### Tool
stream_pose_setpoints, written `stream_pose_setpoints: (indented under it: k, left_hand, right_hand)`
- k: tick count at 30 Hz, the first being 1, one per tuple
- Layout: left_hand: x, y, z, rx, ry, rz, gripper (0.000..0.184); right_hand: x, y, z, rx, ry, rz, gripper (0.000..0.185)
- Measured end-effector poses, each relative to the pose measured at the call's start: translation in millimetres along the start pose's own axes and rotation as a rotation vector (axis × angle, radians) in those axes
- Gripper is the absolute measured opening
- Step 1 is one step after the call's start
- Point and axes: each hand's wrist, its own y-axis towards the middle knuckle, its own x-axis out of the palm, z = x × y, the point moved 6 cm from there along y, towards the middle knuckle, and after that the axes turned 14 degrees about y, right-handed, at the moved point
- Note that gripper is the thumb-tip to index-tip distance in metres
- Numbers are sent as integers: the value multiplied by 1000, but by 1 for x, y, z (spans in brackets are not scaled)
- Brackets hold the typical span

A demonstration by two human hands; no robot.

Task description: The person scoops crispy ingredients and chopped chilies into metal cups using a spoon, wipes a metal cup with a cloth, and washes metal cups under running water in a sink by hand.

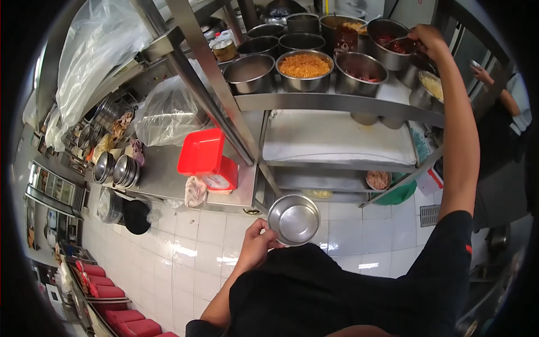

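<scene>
My left hand [259, 242] pinches the rim of an empty steel bowl [294, 220], held level in front of my body. Out at the upper right, my right hand [429, 40] is closed round the handle of a spoon [396, 40]. The spoon's end dips into a steel pot [389, 58] of dark red, wet-looking food. Beside that pot stands another pot [360, 77] with some dark red pieces in it. A pot of orange shredded food [305, 65] sits further left on the same shelf.
A steel rack [337, 102] holds several pots. Left of it, a red scale [209, 160] stands on a steel counter [160, 182] with stacked bowls [124, 170]. A plastic bag [171, 109] hangs near the rack's post. Another person's hand [480, 73] shows at the far right.
</scene>
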Motion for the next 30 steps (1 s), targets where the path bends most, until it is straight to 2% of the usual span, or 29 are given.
stream_pose_setpoints:
  k: [2,5,10,15,17,19,20,23,24,27,30]
  left_hand:
    - [-1,-1,8,16,31,1,10]
    - [-1,3,22,40,43,-34,11]
    - [16,3,58,78,82,-185,12]
    - [28,6,67,37,68,-266,14]
    - [26,4,69,44,79,-237,14]
    - [19,-1,65,33,136,-221,9]
    - [10,-2,62,28,137,-217,9]
    - [-24,-10,59,36,147,-130,8]
    - [-60,-25,52,25,93,-57,9]
    - [-117,-42,45,22,84,29,10]
    - [-193,-53,40,55,15,148,9]
  right_hand:
    - [-4,-19,-33,-132,-117,68,12]
    - [-15,-49,-68,-377,-68,30,14]
    - [-31,-110,-108,-221,-162,-140,23]
    - [14,-205,-121,-184,-179,-263,23]
    - [65,-270,-147,-414,-397,-153,18]
    - [91,-286,-137,-401,-441,-261,18]
    - [102,-281,-117,-262,-381,-415,20]
    - [154,-309,-110,-432,-323,-584,21]
    - [190,-321,-99,-402,-315,-700,22]
    - [242,-347,-106,-143,-193,-738,17]
    - [311,-368,-130,-176,-77,-782,16]
